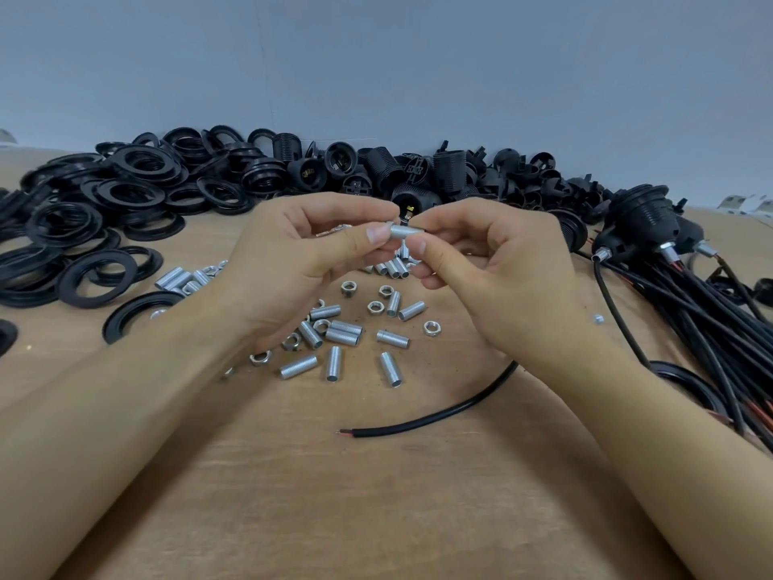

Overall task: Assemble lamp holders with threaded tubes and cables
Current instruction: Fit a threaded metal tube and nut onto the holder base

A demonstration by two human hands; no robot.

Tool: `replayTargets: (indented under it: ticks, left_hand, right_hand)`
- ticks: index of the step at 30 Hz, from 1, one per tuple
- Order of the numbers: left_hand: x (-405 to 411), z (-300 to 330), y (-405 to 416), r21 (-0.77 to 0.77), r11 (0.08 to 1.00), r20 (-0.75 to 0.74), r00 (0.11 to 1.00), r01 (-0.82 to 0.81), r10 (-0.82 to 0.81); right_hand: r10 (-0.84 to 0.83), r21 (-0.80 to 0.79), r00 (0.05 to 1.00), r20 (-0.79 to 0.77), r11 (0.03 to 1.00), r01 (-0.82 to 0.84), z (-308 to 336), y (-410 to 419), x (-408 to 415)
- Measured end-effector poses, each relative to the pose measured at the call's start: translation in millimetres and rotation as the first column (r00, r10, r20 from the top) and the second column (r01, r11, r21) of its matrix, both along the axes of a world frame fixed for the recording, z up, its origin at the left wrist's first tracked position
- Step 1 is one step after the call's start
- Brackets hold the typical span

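Observation:
Both hands hold one silver threaded tube [405, 233] level above the middle of the table. My left hand [309, 253] pinches its left end between thumb and forefinger. My right hand [481, 261] grips its right end the same way. Whether a nut sits on the tube is hidden by the fingers. Below the hands lie several loose threaded tubes [343, 332] and hex nuts [431, 327]. A loose black cable [435, 418] with a stripped end curves across the table under my right wrist.
A heap of black rings [125, 194] fills the back left. Black lamp holder bodies [418, 169] are piled along the wall. Finished holders with cables [652, 240] lie bundled at the right. The wooden table [376, 496] extends toward me.

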State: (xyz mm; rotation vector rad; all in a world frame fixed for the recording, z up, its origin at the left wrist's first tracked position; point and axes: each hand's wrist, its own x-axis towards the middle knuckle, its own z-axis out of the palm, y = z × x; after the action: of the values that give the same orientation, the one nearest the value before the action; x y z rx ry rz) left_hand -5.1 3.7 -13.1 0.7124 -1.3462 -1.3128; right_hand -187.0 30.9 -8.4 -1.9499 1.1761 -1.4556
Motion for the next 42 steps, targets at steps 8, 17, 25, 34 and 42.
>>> replayTargets:
  ticks: [8, 17, 25, 34, 42]
  left_hand:
    - [-0.6, -0.7, -0.2, 0.081, 0.997, 0.064, 0.998, -0.003, -0.002]
    - [1.1, -4.0, 1.0, 0.094, 0.996, 0.086, 0.996, -0.004, -0.004]
    - [1.8, -5.4, -0.9, 0.228, 0.973, 0.057, 0.997, 0.038, -0.052]
    - [2.7, -4.9, -0.1, 0.183, 0.982, 0.055, 0.996, 0.052, -0.063]
    - [6.9, 7.1, 4.4, 0.168, 0.979, -0.182, 0.98, 0.114, -0.083]
  right_hand:
    - [-0.157, -0.339, 0.946, -0.283, 0.939, 0.054, -2.6, 0.4, -0.8]
    - [-0.024, -0.089, 0.973, -0.231, 0.996, 0.004, -0.6, 0.3, -6.4]
    - [-0.101, -0.287, 0.923, -0.372, 0.958, -0.011, -0.4, -0.6, -4.0]
    - [-0.043, -0.188, 0.955, -0.294, 0.982, -0.014, 2.9, 3.3, -5.7]
    - [-0.081, -0.081, 0.955, -0.286, 0.995, 0.06, 0.6, 0.6, -4.6]
